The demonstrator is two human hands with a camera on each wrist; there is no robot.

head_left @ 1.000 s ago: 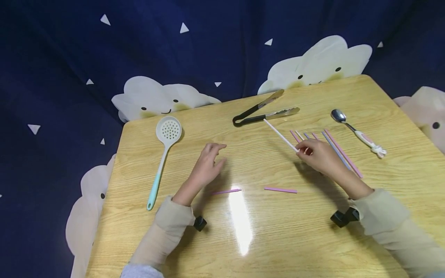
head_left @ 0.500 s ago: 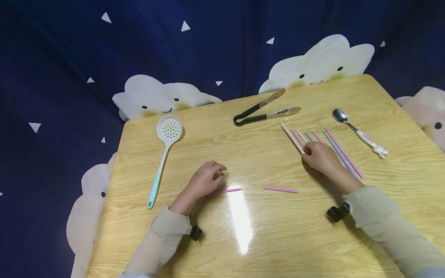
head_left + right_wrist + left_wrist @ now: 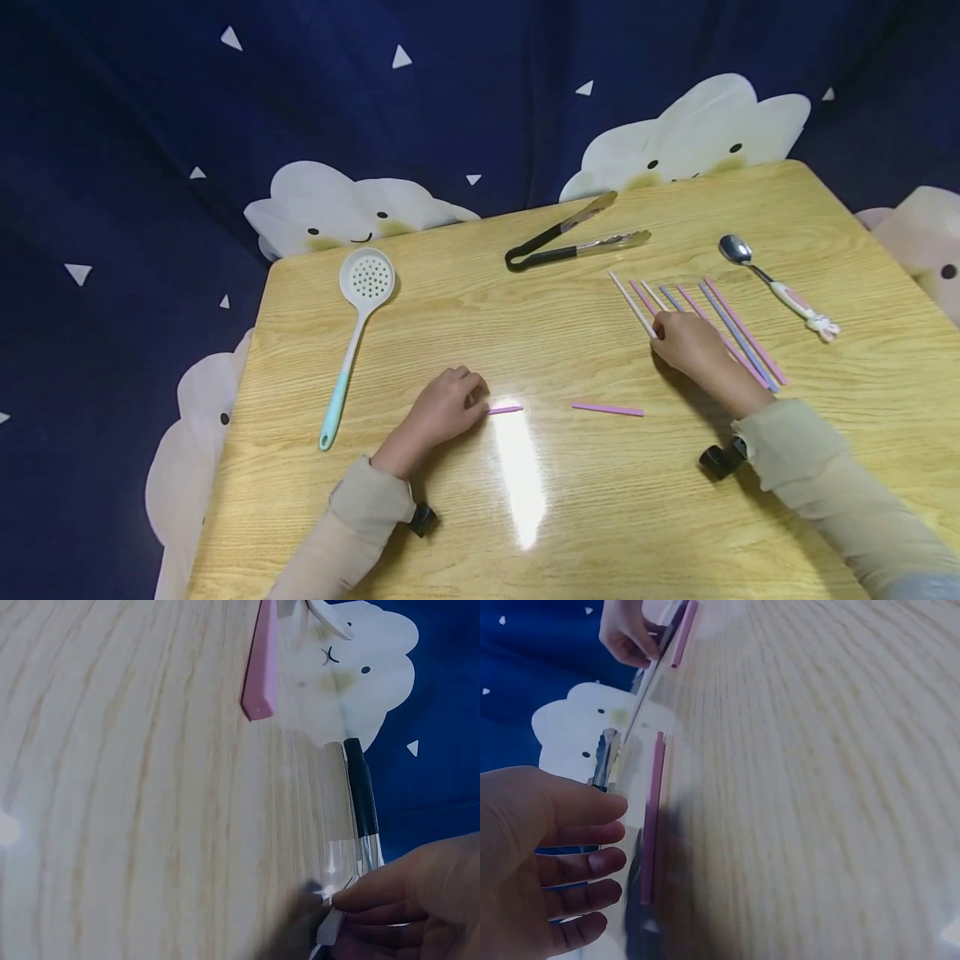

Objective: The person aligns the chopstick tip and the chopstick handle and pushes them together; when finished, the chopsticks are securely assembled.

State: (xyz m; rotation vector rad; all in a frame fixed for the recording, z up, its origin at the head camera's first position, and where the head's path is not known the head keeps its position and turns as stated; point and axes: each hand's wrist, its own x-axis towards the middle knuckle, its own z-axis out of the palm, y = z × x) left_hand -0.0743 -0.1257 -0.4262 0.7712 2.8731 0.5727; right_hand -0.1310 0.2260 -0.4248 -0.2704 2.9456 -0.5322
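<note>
In the head view my right hand [image 3: 688,343] pinches a thin white stick [image 3: 630,302] near its close end, low over the table. Its squared tip [image 3: 331,927] shows between thumb and fingers in the right wrist view. Just right of it lie several slender sticks side by side, among them a blue stick [image 3: 738,337] and a pink stick [image 3: 767,358]; the hand partly covers the row. My left hand [image 3: 444,408], fingers loosely bent, hovers by a short-looking pink stick [image 3: 506,410]. In the left wrist view a gap separates the fingers from that stick [image 3: 654,817].
Another pink stick [image 3: 607,409] lies between the hands. A white skimmer [image 3: 352,342] with a mint handle lies at left. Black-handled tongs [image 3: 551,257] rest at the back, and a spoon with a rabbit handle [image 3: 787,298] at right. A dark blue curtain [image 3: 480,100] hangs behind the wooden table [image 3: 645,517].
My right hand has lowered the white stick and swung its far end rightward, bringing it alongside the row. My left hand has come down toward the pink stick near it.
</note>
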